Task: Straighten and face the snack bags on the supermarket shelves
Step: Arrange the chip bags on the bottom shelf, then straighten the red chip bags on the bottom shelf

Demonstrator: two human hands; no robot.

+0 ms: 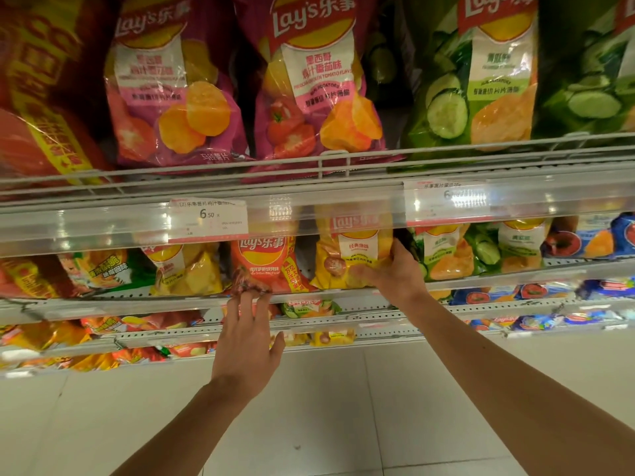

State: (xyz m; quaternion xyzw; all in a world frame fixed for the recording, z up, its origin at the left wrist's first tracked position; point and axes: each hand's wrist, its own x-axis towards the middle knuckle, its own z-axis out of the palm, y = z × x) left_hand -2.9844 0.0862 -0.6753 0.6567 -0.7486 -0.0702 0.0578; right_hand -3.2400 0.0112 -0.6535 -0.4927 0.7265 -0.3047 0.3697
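Supermarket aisle, stacked wire-front shelves over a pale tiled floor [309,424]. Top shelf [309,187] holds 2 purple tomato-flavour Lay's bags [178,94], a green cucumber bag [481,87] to their right and a red bag [41,97] at far left, all upright behind the wire rail. Clear price strip along the shelf edge carries a 6.50 tag [208,219] and a second tag [446,201], blurred by glare. Next shelf down: yellow Lay's bag [354,249], with the right hand [395,273] gripping its lower right side, fingers wrapped on the front, thumb up the edge. Just left, the red BBQ bag [264,259]; the left hand [245,341] reaches up, fingers spread loose, fingertips [240,297] touching its bottom edge at the shelf lip, not clasping. More green bags [446,252] right of the yellow one. Lower shelves [378,317] hold mixed small bags, blurred.
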